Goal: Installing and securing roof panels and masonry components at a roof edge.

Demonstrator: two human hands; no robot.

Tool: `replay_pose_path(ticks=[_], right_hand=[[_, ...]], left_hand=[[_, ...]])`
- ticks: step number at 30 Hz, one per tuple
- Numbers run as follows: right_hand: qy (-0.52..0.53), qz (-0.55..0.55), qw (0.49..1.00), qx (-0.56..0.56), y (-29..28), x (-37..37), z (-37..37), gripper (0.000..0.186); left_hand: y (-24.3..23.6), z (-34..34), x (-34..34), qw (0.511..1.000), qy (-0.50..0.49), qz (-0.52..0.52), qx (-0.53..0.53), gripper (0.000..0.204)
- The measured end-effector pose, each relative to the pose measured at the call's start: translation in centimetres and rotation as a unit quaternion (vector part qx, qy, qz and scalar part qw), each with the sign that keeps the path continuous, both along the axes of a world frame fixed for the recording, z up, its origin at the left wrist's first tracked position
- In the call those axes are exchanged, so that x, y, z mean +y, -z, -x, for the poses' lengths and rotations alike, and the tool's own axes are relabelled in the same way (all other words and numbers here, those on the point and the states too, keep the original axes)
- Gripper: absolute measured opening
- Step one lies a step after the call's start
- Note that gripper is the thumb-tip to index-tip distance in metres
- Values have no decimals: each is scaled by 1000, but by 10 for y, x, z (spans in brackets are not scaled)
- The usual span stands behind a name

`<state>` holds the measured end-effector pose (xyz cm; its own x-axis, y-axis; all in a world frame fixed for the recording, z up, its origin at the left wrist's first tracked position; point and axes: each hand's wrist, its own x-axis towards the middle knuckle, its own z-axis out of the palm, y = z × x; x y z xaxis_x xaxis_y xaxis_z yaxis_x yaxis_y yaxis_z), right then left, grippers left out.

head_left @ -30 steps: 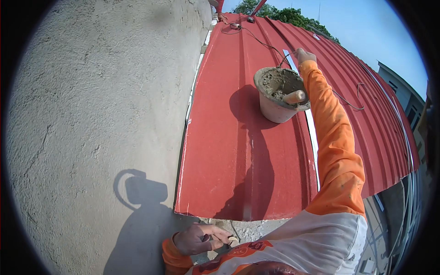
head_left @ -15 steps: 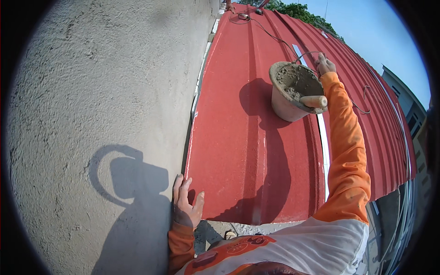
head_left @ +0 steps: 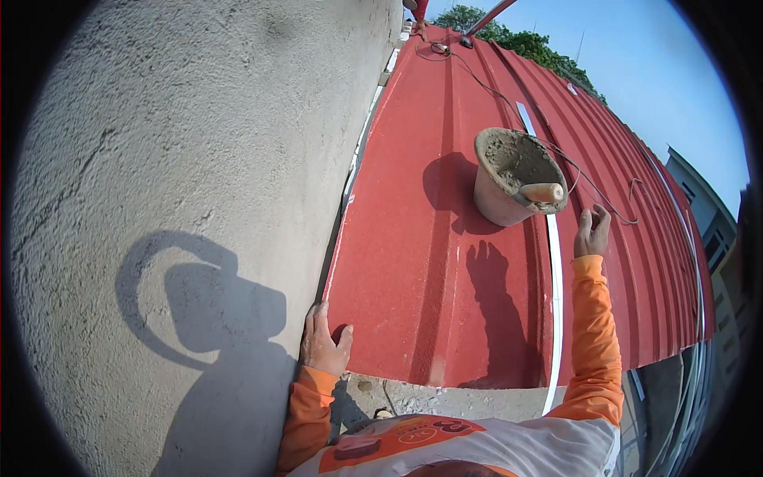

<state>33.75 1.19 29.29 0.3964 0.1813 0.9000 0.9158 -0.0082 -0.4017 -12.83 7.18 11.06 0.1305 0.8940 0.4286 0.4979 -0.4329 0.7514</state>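
A bucket (head_left: 497, 195) of wet grey mortar (head_left: 520, 159) stands on the red metal roof (head_left: 389, 262). A wooden trowel handle (head_left: 543, 192) sticks out over its near rim; the blade is hidden in the bucket. To the right of the bucket and slightly nearer me, my right hand (head_left: 593, 232) is raised with nothing in it, its fingers loosely bent and apart. My left hand (head_left: 324, 342) lies with fingers spread at the roof's near left corner, where the sheet meets the plastered wall (head_left: 199, 143).
A thin cable (head_left: 485, 87) runs across the roof behind the bucket. White strips (head_left: 555, 302) lie along a seam. At the far end are another person's hand (head_left: 422, 30) and a red pole (head_left: 489, 16). The roof's front edge drops off below.
My right hand has let go of the bucket's handle and drawn back toward me. The bucket now stands on the roof by itself. My left hand stays at the corner.
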Motion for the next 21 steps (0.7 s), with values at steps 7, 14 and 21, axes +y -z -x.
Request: replay_pose_path(ticks=[7,14,21], right_hand=[[115,398,910,-4,134,-57,11,60],[186,459,867,51,154,-58,37,67],[205,438,875,33,161,-53,42,61]], left_hand=[[7,-4,-2,995,-76,5,60,59],[7,-8,-2,993,-88,-8,77,54],[20,-5,0,989,-107,-53,91,53]])
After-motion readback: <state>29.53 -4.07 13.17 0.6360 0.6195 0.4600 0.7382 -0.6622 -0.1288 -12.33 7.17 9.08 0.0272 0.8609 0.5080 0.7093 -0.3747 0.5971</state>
